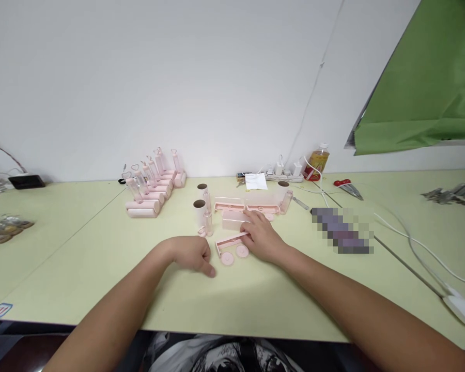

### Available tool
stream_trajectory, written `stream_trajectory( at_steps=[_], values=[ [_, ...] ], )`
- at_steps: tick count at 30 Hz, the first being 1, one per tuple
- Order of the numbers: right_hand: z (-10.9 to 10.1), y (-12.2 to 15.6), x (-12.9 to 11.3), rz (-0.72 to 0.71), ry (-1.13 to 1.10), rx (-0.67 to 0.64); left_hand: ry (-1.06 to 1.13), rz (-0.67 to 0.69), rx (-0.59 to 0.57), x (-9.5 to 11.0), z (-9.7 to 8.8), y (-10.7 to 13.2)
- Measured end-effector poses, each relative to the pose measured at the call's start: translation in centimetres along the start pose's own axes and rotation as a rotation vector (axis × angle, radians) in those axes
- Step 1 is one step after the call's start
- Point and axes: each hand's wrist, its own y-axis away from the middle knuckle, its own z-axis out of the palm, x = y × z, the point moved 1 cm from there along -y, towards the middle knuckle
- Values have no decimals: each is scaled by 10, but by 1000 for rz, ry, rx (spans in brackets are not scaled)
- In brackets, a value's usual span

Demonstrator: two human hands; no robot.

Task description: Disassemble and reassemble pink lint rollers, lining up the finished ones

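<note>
The pale pink open frame (229, 242) lies on the tabletop (232, 305) in front of me, between my two hands, with its right end at my right hand (262, 238). This hand is partly open, its fingers bent forward, the foremost reaching over to the translucent pink cover (232, 221) just behind; whether it truly grips the frame or only touches it, I cannot tell. My left hand (190, 252) rests to the left of the frame, fingers curled under and thumb stretched out; I see nothing in it, but the palm is hidden.

In my judgement, the frame is thin, so I should take it by its end wall with light pressure and keep the long side from bending. The left hand could steady the other end. Two pink discs (227, 259) lie flat just in front of the frame, so a low sleeve-like sweep of the wrist may push them away; I should lift before I turn.

Behind and to the left stand clear small bottles (208, 224) and white rolls with brown cores (199, 206), which may tip if knocked. Farther left is a row of pink cases (143, 209).
</note>
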Motion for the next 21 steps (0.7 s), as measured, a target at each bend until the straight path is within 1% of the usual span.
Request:
stream_trajectory(
  at_steps=[2,4,8,13,18,21],
  values=[
    [-2,2,0,5,-7,-6,-32,3,57,11,6,-2],
    [-4,4,1,4,-38,-22,-35,1,108,16,10,-6],
    [-9,9,1,-22,-146,-77,-28,-4,179,12,13,-13],
    [-19,11,-2,-80,-237,-124,-85,-23,296,7,16,-20],
    [-27,11,-4,-119,-246,-161,-118,-56,382,11,21,-26],
    [-27,13,-2,-137,-208,-228,-130,-52,402,13,25,-29]
  ],
)
